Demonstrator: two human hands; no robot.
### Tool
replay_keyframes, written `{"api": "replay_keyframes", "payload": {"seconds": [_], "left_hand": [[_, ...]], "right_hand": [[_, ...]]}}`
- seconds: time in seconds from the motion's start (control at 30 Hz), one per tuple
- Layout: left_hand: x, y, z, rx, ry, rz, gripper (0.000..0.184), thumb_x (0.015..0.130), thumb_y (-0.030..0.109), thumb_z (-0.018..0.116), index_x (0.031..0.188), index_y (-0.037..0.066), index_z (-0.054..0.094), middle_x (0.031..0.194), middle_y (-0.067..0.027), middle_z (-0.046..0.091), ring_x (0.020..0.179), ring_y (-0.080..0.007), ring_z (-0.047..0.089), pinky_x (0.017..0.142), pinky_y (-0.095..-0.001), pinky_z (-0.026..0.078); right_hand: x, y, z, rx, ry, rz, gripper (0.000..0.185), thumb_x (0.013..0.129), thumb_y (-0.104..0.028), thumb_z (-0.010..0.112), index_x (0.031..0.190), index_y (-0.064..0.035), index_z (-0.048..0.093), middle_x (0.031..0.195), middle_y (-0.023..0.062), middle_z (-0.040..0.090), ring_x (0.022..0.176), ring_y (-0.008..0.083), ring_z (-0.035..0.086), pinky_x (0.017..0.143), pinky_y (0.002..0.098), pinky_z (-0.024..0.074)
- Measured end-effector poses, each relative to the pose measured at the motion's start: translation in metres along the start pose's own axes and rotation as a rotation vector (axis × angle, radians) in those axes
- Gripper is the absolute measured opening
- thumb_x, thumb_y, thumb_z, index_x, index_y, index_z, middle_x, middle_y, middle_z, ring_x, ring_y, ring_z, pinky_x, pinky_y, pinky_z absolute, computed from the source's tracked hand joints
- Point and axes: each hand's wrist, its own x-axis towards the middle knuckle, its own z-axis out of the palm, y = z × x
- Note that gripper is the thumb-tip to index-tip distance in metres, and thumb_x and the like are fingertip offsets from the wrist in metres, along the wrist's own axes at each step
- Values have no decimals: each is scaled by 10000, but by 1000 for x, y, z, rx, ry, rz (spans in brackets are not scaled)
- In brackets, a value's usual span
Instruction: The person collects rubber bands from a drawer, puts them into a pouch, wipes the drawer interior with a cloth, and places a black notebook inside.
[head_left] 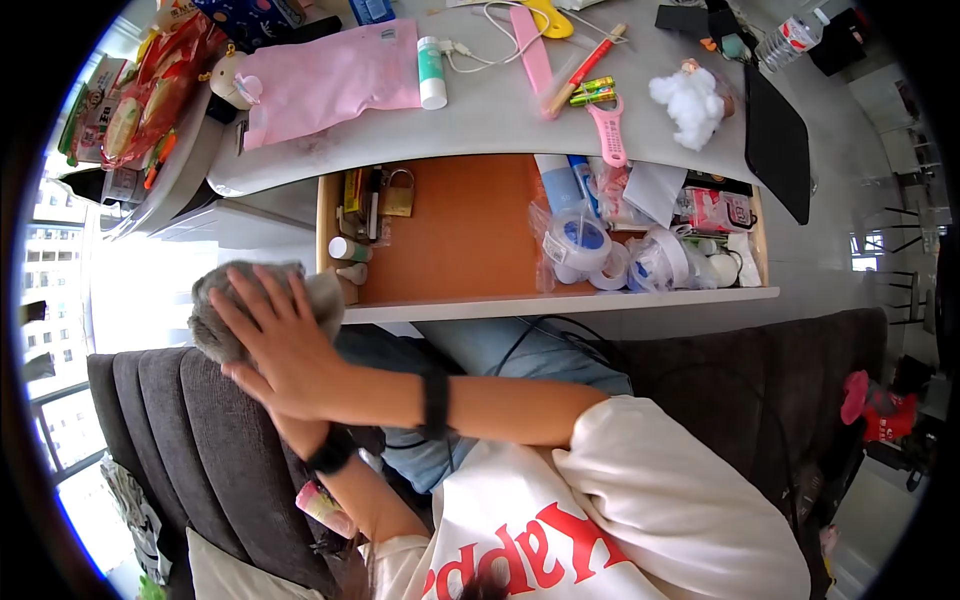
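Observation:
A fuzzy grey cloth (215, 315) is bunched at the left, beside the drawer's front left corner. My right hand (295, 355) lies on top of it, with fingers stretched out and spread. Beneath the right hand is my left hand (298, 432), supporting the cloth from below; its fingers are hidden. The pulled-out drawer (450, 235) has a bare orange-brown bottom in its middle. Along its left side are a padlock (399, 194) and a small white bottle (350, 250). Tape rolls (577, 242), plastic bags and a pink packet (720, 210) crowd its right side.
On the desk (380, 140) lie a pink pouch (335, 80), a teal-and-white tube (431, 75), a pink peeler-like tool (608, 133), batteries (594, 92) and a fluffy white item (690, 105). A black tablet-like panel (776, 140) overhangs the right edge. A dark sofa (220, 440) is behind me.

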Motion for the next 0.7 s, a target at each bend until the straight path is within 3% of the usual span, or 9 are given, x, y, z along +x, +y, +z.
{"api": "replay_keyframes", "payload": {"seconds": [0.07, 0.1, 0.13, 0.2, 0.27, 0.33, 0.5, 0.63, 0.7], "left_hand": [[48, -10, -19, 71, 100, -13, 565, 934, 426, 307, 1333, 28, 329, 1313, -153, 408, 1203, -270, 417, 1017, -393, 331], [68, -10, -21, 54, 103, 22, 564, 935, 425, 299, 1332, 26, 330, 1313, -154, 410, 1206, -271, 414, 1024, -395, 323], [75, -4, -15, 7, 76, 78, 563, 936, 423, 292, 1332, 25, 331, 1313, -154, 412, 1208, -272, 412, 1030, -397, 316], [49, 11, 11, -112, 30, 120, 522, 940, 407, 283, 1329, 67, 357, 1311, -132, 421, 1190, -271, 429, 1010, -408, 342], [56, 15, 8, 13, 73, 5, 563, 940, 441, 258, 1363, 73, 305, 1353, -142, 380, 1228, -289, 399, 1025, -438, 335], [42, 12, 9, -35, 25, 47, 560, 940, 435, 264, 1363, 71, 304, 1352, -141, 382, 1228, -287, 401, 1027, -433, 335], [36, -10, 8, -57, 29, 54, 552, 940, 421, 281, 1364, 68, 303, 1350, -137, 386, 1227, -282, 407, 1032, -421, 335], [5, -12, 26, -66, 69, 39, 560, 941, 420, 279, 1386, 79, 267, 1389, -132, 339, 1265, -288, 358, 1043, -435, 324], [1, -12, 18, 26, -36, 62, 561, 945, 407, 302, 1392, 72, 250, 1394, -142, 331, 1269, -289, 356, 1043, -445, 327]], "right_hand": [[-1, 29, 68, -183, -94, 77, 588, 819, -312, 524, 1302, -14, 373, 1335, 154, 372, 1254, 342, 305, 1068, 502, 142], [0, 29, 134, 56, 133, 350, 524, 834, -269, 507, 1281, -19, 398, 1298, 147, 418, 1209, 344, 346, 1041, 492, 183], [33, 26, 33, 73, -327, 132, 496, 845, -295, 495, 1243, -6, 443, 1277, 154, 443, 1210, 311, 353, 1017, 514, 202], [34, 25, 9, 188, -208, -139, 488, 837, -281, 504, 1238, -11, 441, 1240, 137, 463, 1158, 301, 383, 990, 498, 237], [20, 25, 5, 108, -128, -122, 546, 826, -269, 522, 1295, -26, 383, 1297, 157, 417, 1191, 338, 357, 978, 494, 234], [15, 19, -12, -19, 23, -178, 575, 826, -269, 524, 1320, -25, 358, 1328, 168, 387, 1206, 357, 339, 979, 507, 235], [10, 38, -41, 63, -309, -136, 662, 808, -293, 563, 1356, -21, 311, 1372, 175, 336, 1280, 363, 271, 1039, 486, 208], [-6, 44, -95, 178, -335, -249, 767, 751, -229, 665, 1368, -2, 271, 1383, 187, 313, 1288, 342, 284, 1027, 446, 270], [-12, 47, -124, 298, -330, -97, 766, 755, -202, 667, 1377, -15, 261, 1389, 196, 295, 1297, 337, 275, 1036, 426, 261]]}}
